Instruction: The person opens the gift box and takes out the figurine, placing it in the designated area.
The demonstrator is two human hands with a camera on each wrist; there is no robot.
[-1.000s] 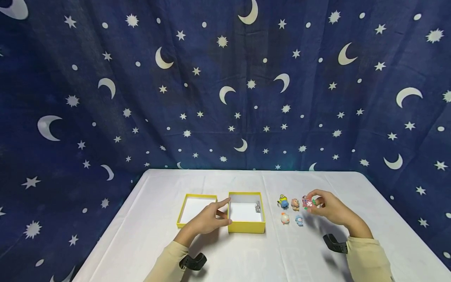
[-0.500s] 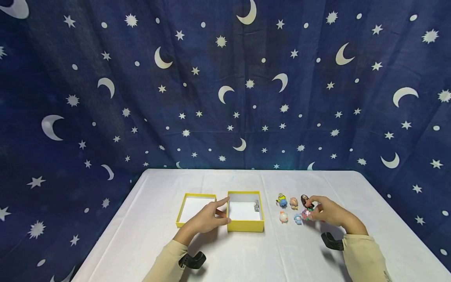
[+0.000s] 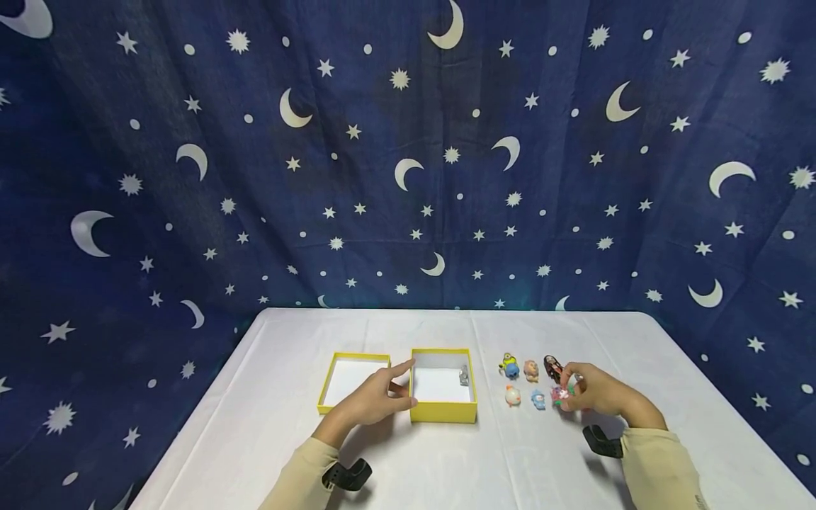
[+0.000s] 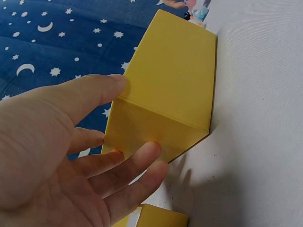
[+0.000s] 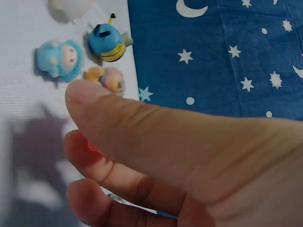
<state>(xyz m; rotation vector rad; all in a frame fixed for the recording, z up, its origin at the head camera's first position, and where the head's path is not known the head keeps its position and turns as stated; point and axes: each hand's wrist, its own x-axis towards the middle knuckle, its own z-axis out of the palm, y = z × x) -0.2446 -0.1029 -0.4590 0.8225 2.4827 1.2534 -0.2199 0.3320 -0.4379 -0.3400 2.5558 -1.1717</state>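
Note:
My left hand point(image 3: 372, 398) touches the left wall of an open yellow box point(image 3: 444, 412). In the left wrist view its thumb lies at the box's edge, with the other fingers loosely spread against the wall. A small silver figurine point(image 3: 464, 375) is inside the box, by its right wall. My right hand point(image 3: 596, 391) pinches a pink figurine point(image 3: 560, 394) between thumb and fingers, low over the table; the right wrist view hides most of it. Just behind lies a dark-haired figurine point(image 3: 552, 368). A light blue figurine point(image 3: 538, 400) is to its left.
Left of the box lies a shallow yellow-rimmed lid point(image 3: 349, 377), white inside. Further figurines stand right of the box: a yellow-and-blue one point(image 3: 509, 367), a tan one point(image 3: 531, 370) and a white-and-orange one point(image 3: 513, 396). A starry blue curtain point(image 3: 408, 156) hangs behind the white-covered table point(image 3: 408, 467).
My right hand has brought the pink figurine toward me and down, beside the light blue one, then slightly right. The dark-haired figurine has come into view. My left hand stays at the box.

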